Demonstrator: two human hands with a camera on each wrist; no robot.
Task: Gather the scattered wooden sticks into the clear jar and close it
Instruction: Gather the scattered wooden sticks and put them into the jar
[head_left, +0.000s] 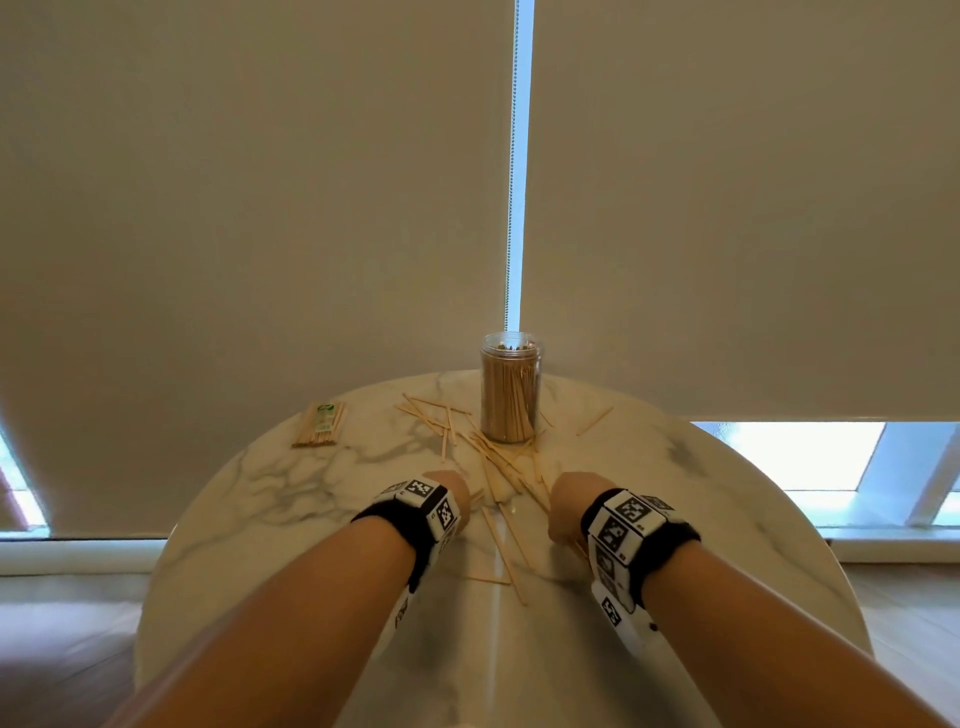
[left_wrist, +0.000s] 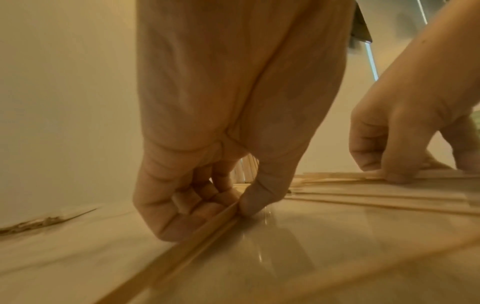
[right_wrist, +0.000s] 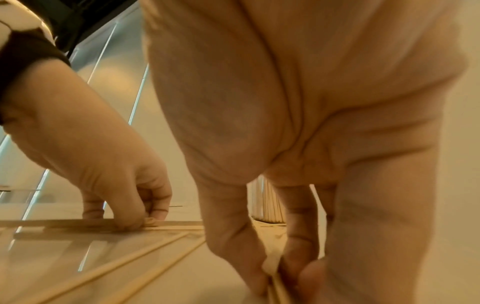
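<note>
Both forearms fill the foreground of the head view, each wrist wrapped in a marker-covered band. On the marble surface (head_left: 270, 483) the left hand (head_left: 448, 488) is bent down, and a wooden stick (left_wrist: 187, 240) is pinched between its thumb and curled fingers (left_wrist: 182, 202). The right hand (head_left: 566, 506) is lowered beside it, its thumb and fingers (right_wrist: 298, 242) closed on a few sticks at the surface. More scattered sticks (head_left: 498, 462) are spread between the hands and the clear jar (head_left: 510, 387), which stands upright at the far edge, uncapped and already packed with sticks. No lid can be made out. A wrapped bundle of sticks (head_left: 319, 425) lies well apart to the left.

Several risks are judged from here. Thin sticks lying flat on a glossy top may slip from a pinch or be flicked off the round edge. The jar looks nearly full, so a handful pushed in at an angle could jam, splay over the rim, or tip the jar backwards. Ends left protruding would stop a lid seating.
</note>
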